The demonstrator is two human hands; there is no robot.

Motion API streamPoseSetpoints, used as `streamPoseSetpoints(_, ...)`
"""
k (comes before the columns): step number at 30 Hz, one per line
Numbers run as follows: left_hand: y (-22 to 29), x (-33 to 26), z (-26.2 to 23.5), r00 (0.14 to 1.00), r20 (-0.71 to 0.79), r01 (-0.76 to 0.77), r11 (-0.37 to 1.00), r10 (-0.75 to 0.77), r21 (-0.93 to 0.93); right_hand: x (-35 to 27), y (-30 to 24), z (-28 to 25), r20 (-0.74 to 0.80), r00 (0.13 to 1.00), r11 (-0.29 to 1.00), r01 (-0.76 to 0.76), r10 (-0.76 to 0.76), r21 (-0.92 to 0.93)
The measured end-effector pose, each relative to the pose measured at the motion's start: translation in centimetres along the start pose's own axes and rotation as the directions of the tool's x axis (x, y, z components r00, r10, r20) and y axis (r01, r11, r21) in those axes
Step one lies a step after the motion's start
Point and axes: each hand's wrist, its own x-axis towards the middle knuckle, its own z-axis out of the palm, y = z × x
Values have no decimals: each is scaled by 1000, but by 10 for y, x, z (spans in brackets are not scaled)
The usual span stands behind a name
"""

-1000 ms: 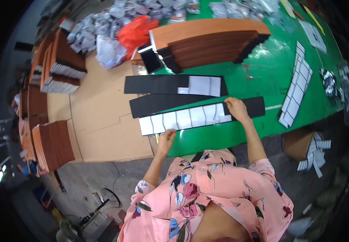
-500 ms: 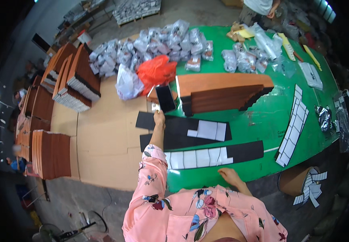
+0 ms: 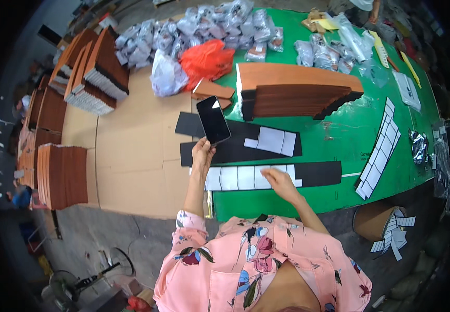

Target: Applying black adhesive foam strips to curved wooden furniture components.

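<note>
My left hand (image 3: 202, 156) grips a black smartphone (image 3: 214, 120) by its lower end, its dark screen facing up. The phone hangs over the left part of a black strip (image 3: 240, 136) that carries a few white stickers (image 3: 276, 141). My right hand (image 3: 282, 184) is held over a nearer black strip (image 3: 318, 175), its fingers curled with nothing visible in them. A row of white rectangular stickers (image 3: 230, 178) covers much of that strip. Behind the phone lie small brown leather-like pieces (image 3: 213, 90), close to a red plastic bag (image 3: 207, 58).
Stacked brown panels (image 3: 300, 91) stand on the green table top (image 3: 266, 203). Further stacks (image 3: 63, 177) stand at the left by brown cardboard (image 3: 131, 166). Many plastic-wrapped packets (image 3: 199, 26) lie behind. A stickered strip (image 3: 379, 151) lies right; a bin (image 3: 373, 223) stands below.
My left hand has drawn the smartphone nearer, and its screen now shows more fully. My right hand has risen from the table's front edge to above the stickered strip. The view has tilted down.
</note>
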Motion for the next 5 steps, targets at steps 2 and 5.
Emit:
streamPoseSetpoints(2,-7,-42,-9,997,68,-43,999,44,-23,19,-26,9,-100,995,989,11,4,147)
streamPoseSetpoints(5,-25,-91,-31,993,101,-53,995,61,-79,40,-53,30,-53,997,943,-38,59,332)
